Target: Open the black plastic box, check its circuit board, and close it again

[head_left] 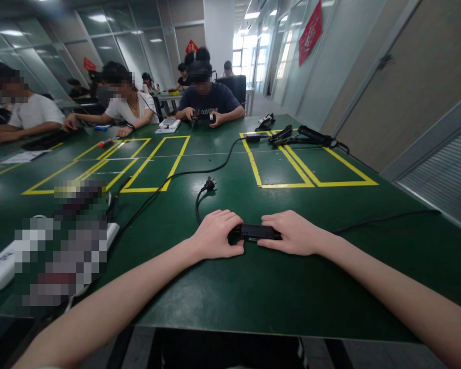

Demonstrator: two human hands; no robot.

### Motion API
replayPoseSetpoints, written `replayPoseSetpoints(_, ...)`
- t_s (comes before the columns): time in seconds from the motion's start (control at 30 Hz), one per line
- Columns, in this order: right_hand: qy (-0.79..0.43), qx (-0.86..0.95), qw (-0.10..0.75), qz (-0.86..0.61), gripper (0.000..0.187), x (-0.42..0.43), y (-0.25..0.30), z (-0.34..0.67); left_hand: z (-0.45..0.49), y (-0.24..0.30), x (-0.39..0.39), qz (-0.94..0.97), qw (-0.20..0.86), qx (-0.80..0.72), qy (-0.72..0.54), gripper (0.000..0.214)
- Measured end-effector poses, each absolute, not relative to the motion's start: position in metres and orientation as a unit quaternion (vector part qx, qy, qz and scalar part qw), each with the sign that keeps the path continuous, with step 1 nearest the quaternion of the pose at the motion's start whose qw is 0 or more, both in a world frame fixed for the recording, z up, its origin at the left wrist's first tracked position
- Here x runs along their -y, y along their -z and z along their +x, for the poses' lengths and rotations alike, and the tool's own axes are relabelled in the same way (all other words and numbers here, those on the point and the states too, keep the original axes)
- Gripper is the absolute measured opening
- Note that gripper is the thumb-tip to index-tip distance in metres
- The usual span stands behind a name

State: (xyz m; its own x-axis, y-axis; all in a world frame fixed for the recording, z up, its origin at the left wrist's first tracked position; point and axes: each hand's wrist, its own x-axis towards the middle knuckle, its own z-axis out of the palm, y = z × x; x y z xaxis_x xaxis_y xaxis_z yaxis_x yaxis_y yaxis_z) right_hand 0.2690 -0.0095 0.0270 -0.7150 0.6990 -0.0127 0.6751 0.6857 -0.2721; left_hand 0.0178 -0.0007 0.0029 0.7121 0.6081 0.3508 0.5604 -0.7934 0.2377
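A black power adapter [255, 232] lies low over the green table in front of me, between my two hands. My left hand [218, 234] is curled at its left end, thumb below and fingers above, where the cord comes in. My right hand [294, 233] pinches the right end the same way. Beyond my left hand, a short black cord curves up to a mains plug [209, 185] with its prongs showing. Another thin black cable [384, 221] runs off to the right from behind my right forearm.
Yellow tape rectangles [288, 185] mark the green table [230, 302]. A second adapter [253, 137] and a black cylindrical tool [315, 136] lie at the far right. White power strips [2, 266] stand at left, partly blurred. Across the table, a person [211, 100] handles small dark items.
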Motion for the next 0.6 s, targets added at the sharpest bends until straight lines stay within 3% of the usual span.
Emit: replayPoseSetpoints(0.6,-0.185,0.9,0.072,-0.388,0.045,0.0062,-0.0234,0.272,0.0166,-0.0017,-0.0003,0.921,0.061,-0.316,-0.217,0.029)
